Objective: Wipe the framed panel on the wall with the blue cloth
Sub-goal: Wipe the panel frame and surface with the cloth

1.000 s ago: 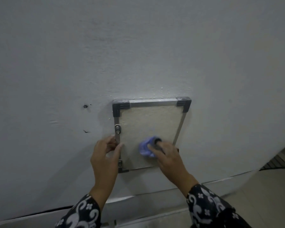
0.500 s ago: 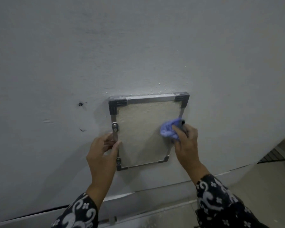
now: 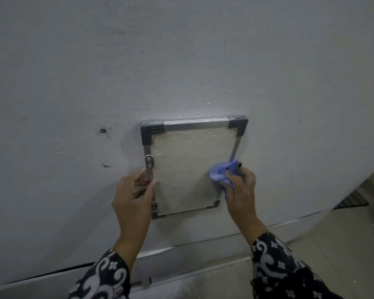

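A small framed panel [image 3: 186, 160] hangs on the pale wall, with a rough beige face, a metal frame and black corner pieces. My left hand [image 3: 134, 197] grips the frame's left edge below a metal hanging tab, thumb on the front. My right hand [image 3: 242, 190] holds a bunched blue cloth [image 3: 221, 173] pressed against the panel's right edge, about halfway down the frame's right side. The cloth hides part of that frame edge.
The wall [image 3: 181, 61] fills most of the view, with a small hole [image 3: 103, 130] and a scuff left of the panel. A baseboard ledge [image 3: 203, 242] runs below. Tiled floor [image 3: 343, 244] and a dark grate [image 3: 352, 200] lie at the lower right.
My right hand carried the blue cloth from the panel's lower middle up and right to the right frame edge, where it has stayed since. My left hand has kept its grip on the left edge.
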